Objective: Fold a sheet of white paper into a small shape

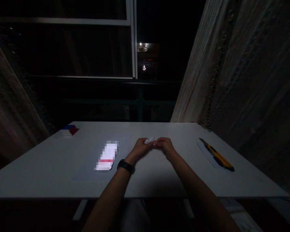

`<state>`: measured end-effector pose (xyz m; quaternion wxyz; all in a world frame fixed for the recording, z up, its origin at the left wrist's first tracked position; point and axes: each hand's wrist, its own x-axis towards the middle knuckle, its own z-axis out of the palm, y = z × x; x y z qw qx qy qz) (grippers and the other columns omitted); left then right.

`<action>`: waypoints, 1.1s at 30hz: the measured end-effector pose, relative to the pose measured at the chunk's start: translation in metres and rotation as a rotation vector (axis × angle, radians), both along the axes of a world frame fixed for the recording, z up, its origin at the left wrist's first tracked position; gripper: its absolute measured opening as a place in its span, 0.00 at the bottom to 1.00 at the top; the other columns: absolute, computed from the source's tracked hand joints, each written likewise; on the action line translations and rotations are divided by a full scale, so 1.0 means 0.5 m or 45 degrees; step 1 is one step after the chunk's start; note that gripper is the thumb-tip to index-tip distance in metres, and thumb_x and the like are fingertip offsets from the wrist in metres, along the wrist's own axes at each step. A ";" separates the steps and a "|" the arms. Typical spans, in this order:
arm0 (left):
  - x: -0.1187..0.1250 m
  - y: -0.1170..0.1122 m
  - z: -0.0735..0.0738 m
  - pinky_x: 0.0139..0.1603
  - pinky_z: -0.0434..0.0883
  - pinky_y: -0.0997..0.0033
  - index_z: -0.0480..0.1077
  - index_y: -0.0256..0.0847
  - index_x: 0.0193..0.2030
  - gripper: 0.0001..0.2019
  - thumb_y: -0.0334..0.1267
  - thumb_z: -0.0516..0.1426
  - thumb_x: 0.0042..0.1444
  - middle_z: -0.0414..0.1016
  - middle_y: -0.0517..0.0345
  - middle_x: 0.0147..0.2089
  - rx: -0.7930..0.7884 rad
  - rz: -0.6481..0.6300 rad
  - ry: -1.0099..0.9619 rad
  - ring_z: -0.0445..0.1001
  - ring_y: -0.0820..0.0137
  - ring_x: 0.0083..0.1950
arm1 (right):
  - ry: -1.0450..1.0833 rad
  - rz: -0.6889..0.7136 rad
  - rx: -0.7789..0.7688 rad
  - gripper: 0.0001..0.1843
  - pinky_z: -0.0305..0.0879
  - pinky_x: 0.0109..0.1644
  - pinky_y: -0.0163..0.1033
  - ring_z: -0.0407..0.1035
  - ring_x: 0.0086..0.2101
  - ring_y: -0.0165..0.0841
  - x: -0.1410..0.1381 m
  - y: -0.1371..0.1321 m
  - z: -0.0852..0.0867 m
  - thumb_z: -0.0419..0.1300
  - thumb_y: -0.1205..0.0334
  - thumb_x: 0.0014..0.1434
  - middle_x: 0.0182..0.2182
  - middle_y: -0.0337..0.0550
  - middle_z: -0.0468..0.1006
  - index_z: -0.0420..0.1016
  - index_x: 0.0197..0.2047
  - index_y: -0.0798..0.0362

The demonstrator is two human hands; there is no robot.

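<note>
Between my two hands, above the middle of the white table, is a small piece of folded white paper (149,140). My left hand (140,149), with a dark watch on its wrist, is closed on the paper's left side. From the right, my right hand (166,145) pinches the paper's other end with its fingertips. The fingers partly cover the paper, so its full shape is hidden. A lit phone (108,155), its screen blurred out, lies on a flat sheet of paper (84,172) to the left of my hands.
The white table (50,180) carries a colour puzzle cube (69,130) at its far left. On the right, a yellow and black utility knife (218,156) lies on a strip of white paper (206,154). Curtains (195,64) hang on both sides of a dark window. The room is dim.
</note>
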<state>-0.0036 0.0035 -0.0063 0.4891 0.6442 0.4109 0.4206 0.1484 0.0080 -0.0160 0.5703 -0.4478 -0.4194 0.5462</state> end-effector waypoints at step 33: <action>0.001 -0.005 0.009 0.28 0.70 0.78 0.72 0.27 0.28 0.05 0.26 0.62 0.42 0.76 0.48 0.27 -0.524 -0.005 -0.457 0.74 0.73 0.26 | -0.409 -0.157 0.410 0.08 0.65 0.32 0.38 0.69 0.25 0.34 -0.003 -0.007 -0.009 0.66 0.59 0.37 0.21 0.42 0.77 0.76 0.22 0.54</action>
